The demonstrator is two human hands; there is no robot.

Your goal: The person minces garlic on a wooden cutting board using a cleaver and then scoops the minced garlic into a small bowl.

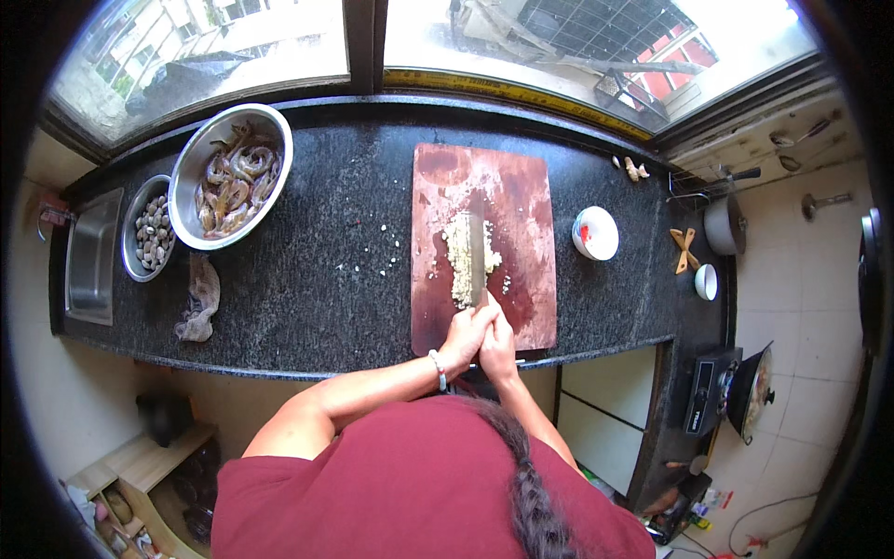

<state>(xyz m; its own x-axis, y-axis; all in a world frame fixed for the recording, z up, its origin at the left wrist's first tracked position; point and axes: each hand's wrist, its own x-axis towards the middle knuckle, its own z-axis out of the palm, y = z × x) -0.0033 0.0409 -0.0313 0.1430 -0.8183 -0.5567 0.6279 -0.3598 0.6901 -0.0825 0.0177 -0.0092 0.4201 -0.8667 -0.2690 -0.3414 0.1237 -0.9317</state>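
A kitchen cleaver (478, 244), seen nearly edge-on, points away from me over a reddish wooden cutting board (531, 202). My right hand (497, 349) grips its handle at the near part of the board. My left hand (466, 337), with a beaded bracelet on the wrist, closes on the same handle from the left, and the two hands touch. Finely chopped pale pieces, probably garlic (461, 262), lie along the left side of the blade. A smaller heap sits on its right. The fingers hide most of the handle.
On the left stand a steel basin of shrimp (276, 202), a bowl of clams (167, 262), a cloth (199, 307) and a sink (91, 272). To the right are a patterned bowl (602, 234), ginger (634, 169), crossed wooden pieces (684, 250), and a wok (747, 398) beside a stove (705, 391).
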